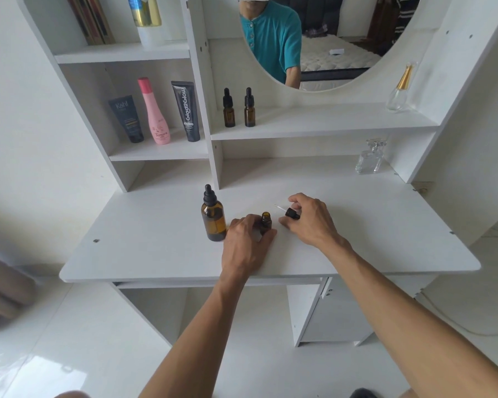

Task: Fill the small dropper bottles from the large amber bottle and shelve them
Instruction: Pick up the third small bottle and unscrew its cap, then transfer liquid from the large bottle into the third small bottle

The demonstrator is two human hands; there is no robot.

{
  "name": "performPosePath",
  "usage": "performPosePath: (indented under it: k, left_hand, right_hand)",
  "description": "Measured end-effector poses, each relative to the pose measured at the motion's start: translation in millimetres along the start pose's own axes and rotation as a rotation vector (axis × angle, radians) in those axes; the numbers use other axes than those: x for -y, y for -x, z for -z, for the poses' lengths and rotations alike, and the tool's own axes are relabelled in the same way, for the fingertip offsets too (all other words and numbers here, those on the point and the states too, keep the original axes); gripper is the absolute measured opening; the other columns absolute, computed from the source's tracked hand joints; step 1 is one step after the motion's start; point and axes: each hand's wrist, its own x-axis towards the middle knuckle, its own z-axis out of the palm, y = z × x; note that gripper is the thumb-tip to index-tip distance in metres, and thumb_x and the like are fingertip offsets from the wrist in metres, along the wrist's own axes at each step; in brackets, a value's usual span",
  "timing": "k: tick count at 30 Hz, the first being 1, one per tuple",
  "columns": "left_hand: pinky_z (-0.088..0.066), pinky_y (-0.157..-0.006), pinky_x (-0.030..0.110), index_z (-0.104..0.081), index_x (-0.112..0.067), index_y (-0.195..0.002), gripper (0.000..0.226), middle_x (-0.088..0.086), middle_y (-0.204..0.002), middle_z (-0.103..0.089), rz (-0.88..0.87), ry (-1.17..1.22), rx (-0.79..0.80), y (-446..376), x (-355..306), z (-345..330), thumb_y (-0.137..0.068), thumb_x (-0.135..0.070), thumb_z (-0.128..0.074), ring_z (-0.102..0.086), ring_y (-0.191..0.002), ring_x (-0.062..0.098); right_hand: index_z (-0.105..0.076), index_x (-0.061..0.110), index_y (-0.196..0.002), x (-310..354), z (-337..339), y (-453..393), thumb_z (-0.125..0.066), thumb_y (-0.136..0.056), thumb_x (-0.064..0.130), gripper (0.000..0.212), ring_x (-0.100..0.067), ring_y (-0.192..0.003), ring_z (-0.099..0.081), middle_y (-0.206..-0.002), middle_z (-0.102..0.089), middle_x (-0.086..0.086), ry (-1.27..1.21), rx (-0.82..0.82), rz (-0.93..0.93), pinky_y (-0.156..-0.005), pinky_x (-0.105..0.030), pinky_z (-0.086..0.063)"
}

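Small bottle (266, 222): amber glass, uncapped, upright near the middle of the desk (385, 239), a little toward its front edge.
Left hand (246, 239): fingers curled around this small bottle.
Right hand (308, 219): pinches the black dropper cap (292, 213), its glass pipette pointing left.
Large amber bottle (213, 218): capped, just beside the left hand.
Risk: the open bottle may tip if the left hand loosens; the thin pipette may knock against the desk.
Shelf (328, 127): two small dropper bottles (239, 109) stand there.

"Kahf" tube (126, 119), "Tamara" bottle (155, 113), "Glad2Glow" tube (186, 110)

Hands (249, 235) around uncapped dropper bottle (266, 222)
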Motion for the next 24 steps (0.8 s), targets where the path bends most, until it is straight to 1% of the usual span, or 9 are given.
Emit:
performPosePath:
  k: [4, 7, 10, 12, 15, 17, 19, 21, 24]
  left_hand:
    - [-0.045, -0.077, 0.029, -0.065, -0.018, -0.109, 0.043, -0.004, -0.100, -0.067, 0.040, -0.006, 0.019, 1.0, -0.3, 0.9, -0.077, -0.046, -0.074, -0.053, -0.098, 0.016]
    - [-0.044, -0.080, 0.027, -0.060, -0.014, -0.118, 0.053, -0.001, -0.106, -0.066, 0.073, -0.004, 0.006, 5.1, -3.4, 2.5, -0.076, -0.044, -0.074, -0.051, -0.105, 0.017]
    - [-0.043, -0.082, 0.027, -0.057, -0.014, -0.114, 0.043, -0.001, -0.108, -0.063, 0.053, -0.008, 0.000, 15.2, -3.0, 4.9, -0.079, -0.036, -0.070, -0.050, -0.108, 0.018]
    - [-0.046, -0.081, 0.029, -0.056, -0.017, -0.108, 0.033, -0.004, -0.106, -0.062, 0.025, -0.003, -0.038, 25.1, -0.8, 8.8, -0.080, -0.030, -0.067, -0.051, -0.106, 0.014]
    - [-0.046, -0.072, 0.028, -0.057, -0.020, -0.094, 0.018, -0.010, -0.090, -0.062, 0.000, 0.026, -0.199, 36.9, 0.2, 19.2, -0.081, -0.026, -0.068, -0.056, -0.089, 0.010]
    - [-0.044, -0.067, 0.027, -0.055, -0.020, -0.089, 0.019, -0.009, -0.084, -0.058, 0.005, 0.048, -0.323, 39.5, 0.5, 29.7, -0.081, -0.024, -0.072, -0.057, -0.078, 0.011]
    - [-0.040, -0.064, 0.028, -0.052, -0.017, -0.090, 0.025, -0.007, -0.085, -0.055, 0.051, 0.090, -0.446, 37.6, 2.6, 41.4, -0.081, -0.023, -0.074, -0.054, -0.073, 0.009]
    - [-0.034, -0.065, 0.027, -0.049, -0.014, -0.098, 0.034, -0.003, -0.090, -0.050, 0.121, 0.098, -0.533, 31.7, 7.7, 52.8, -0.080, -0.025, -0.076, -0.048, -0.077, 0.012]
    - [-0.037, -0.072, 0.026, -0.045, -0.012, -0.120, 0.060, -0.002, -0.105, -0.044, 0.168, 0.099, -0.499, 19.6, 17.6, 63.4, -0.076, -0.033, -0.079, -0.047, -0.092, 0.016]
  right_hand:
    - [-0.042, 0.016, -0.144, 0.5, 9.7, 4.4, -0.076, -0.080, 0.029, 0.074, -0.027, -0.127, -0.053, -0.138, -0.055, -0.008, 0.042, 0.086, 0.007, -0.103, -0.038, -0.045]
    - [-0.036, 0.016, -0.147, 4.6, 18.1, 8.8, -0.068, -0.084, 0.024, 0.071, -0.027, -0.130, -0.049, -0.143, -0.050, -0.008, 0.048, 0.079, 0.032, -0.106, -0.038, -0.043]
    - [-0.045, 0.015, -0.140, 16.2, 23.6, 11.8, -0.065, -0.086, 0.021, 0.058, -0.026, -0.124, -0.054, -0.136, -0.056, -0.007, 0.015, -0.022, 0.085, -0.103, -0.039, -0.046]
    - [-0.054, 0.013, -0.131, 31.7, 23.7, 13.5, -0.066, -0.088, 0.021, 0.045, -0.022, -0.114, -0.060, -0.125, -0.063, -0.006, -0.025, -0.095, 0.143, -0.097, -0.033, -0.048]
    - [-0.062, 0.012, -0.121, 63.7, 19.1, 16.5, -0.068, -0.090, 0.024, 0.033, -0.012, -0.096, -0.063, -0.113, -0.068, -0.003, -0.104, -0.128, 0.240, -0.085, -0.020, -0.047]
    - [-0.065, 0.013, -0.117, 86.1, 13.1, 18.2, -0.070, -0.090, 0.028, 0.031, -0.010, -0.091, -0.064, -0.107, -0.070, -0.001, -0.163, -0.114, 0.295, -0.082, -0.020, -0.050]
    - [-0.067, 0.013, -0.116, 105.8, 6.7, 18.8, -0.071, -0.089, 0.031, 0.032, -0.011, -0.089, -0.065, -0.103, -0.071, 0.000, -0.211, -0.091, 0.346, -0.081, -0.021, -0.052]
    - [-0.067, 0.013, -0.115, 122.6, 0.5, 18.0, -0.073, -0.088, 0.035, 0.036, -0.011, -0.091, -0.066, -0.105, -0.072, 0.000, -0.233, -0.067, 0.383, -0.081, -0.021, -0.054]
    - [-0.065, 0.012, -0.121, 140.0, -5.9, 14.8, -0.076, -0.085, 0.038, 0.045, -0.010, -0.095, -0.066, -0.112, -0.071, 0.000, -0.247, -0.011, 0.399, -0.084, -0.020, -0.053]
